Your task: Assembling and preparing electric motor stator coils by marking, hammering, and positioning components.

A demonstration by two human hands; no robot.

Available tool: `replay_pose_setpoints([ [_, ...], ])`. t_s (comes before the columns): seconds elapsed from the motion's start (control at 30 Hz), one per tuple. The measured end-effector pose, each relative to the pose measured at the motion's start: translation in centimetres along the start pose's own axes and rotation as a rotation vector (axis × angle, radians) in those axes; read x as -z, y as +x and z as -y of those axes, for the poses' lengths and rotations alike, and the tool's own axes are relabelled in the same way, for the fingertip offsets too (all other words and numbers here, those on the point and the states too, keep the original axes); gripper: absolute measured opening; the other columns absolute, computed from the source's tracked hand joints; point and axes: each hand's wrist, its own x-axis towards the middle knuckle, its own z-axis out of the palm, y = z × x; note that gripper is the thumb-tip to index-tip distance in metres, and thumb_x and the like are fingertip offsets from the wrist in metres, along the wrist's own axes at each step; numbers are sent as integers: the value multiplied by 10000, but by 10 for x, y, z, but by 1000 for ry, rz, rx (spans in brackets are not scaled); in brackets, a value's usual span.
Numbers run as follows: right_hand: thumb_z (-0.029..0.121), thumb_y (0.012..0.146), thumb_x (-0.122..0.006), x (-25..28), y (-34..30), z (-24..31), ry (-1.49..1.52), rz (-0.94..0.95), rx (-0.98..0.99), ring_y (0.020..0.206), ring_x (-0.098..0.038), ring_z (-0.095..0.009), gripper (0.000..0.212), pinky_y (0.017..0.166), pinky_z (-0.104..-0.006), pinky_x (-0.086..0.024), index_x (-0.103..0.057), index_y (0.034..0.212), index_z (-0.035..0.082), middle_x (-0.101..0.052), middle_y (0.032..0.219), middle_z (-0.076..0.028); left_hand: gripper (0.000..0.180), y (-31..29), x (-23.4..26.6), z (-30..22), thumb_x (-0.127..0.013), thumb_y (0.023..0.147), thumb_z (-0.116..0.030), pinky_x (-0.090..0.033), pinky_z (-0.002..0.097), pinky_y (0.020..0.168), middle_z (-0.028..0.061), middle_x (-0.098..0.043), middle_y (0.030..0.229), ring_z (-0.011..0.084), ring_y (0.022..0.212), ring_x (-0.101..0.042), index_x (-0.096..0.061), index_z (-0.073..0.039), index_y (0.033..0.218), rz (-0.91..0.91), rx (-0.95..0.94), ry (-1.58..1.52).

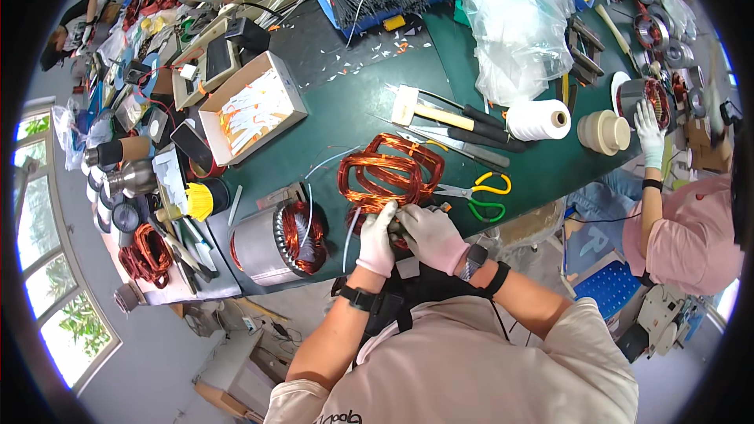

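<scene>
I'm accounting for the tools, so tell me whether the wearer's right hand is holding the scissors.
No, the scissors lie on the green table, apart from the right hand.

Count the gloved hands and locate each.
3: the left hand and right hand at the copper coils, and a co-worker's hand by a copper-wound cylinder on the far right. Others may be hidden.

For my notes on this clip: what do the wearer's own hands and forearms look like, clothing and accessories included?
The left hand and right hand wear whitish gloves with pinkish cuffs. A black strap circles the left wrist; the right has a dark-faced watch and a black band. The forearms are bare below short, pale beige sleeves.
</scene>
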Motion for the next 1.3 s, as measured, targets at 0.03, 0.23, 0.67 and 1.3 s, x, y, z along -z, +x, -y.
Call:
replay_pose_setpoints([
  [0.03, 138, 886, -702, 6, 0, -3, -27, 69, 56, 936, -700, -325, 371, 768, -452, -562, -625, 1234, 35, -659, 1142, -122, 224, 9, 1, 3, -724, 987, -317, -442, 254, 609, -17, -630, 814, 103, 698, -583, -665, -102, 959, -26, 36, -6],
  [0.23, 190, 925, -684, 44, 6, -27, 213, -308, 38, 806, -680, -306, 116, 707, -416, -558, -690, 969, 83, -673, 910, -75, 96, -16, 2, 14, -670, 950, -154, -487, 274, 626, 15, -705, 815, 108, 660, -612, -704, -69, 919, -112, -189, -186],
  [0.67, 222, 850, -741, 6, 73, -37, -293, -49, 124, 971, -632, -275, 178, 806, -459, -501, -747, 998, 123, -632, 969, -70, 247, -67, 39, 19, -577, 1030, -99, -578, 288, 739, 118, -763, 1117, 162, 932, -729, -619, -43, 1267, -67, -189, -95],
  [1.3, 203, 878, -681, 10, 56, -51, -444, 75, 190, 924, -649, -245, 123, 772, -409, -496, -719, 956, 115, -664, 886, -32, 192, -52, 29, 17, -593, 1023, -96, -572, 280, 646, 84, -736, 1009, 167, 897, -731, -611, -30, 1202, -193, -215, -171],
])
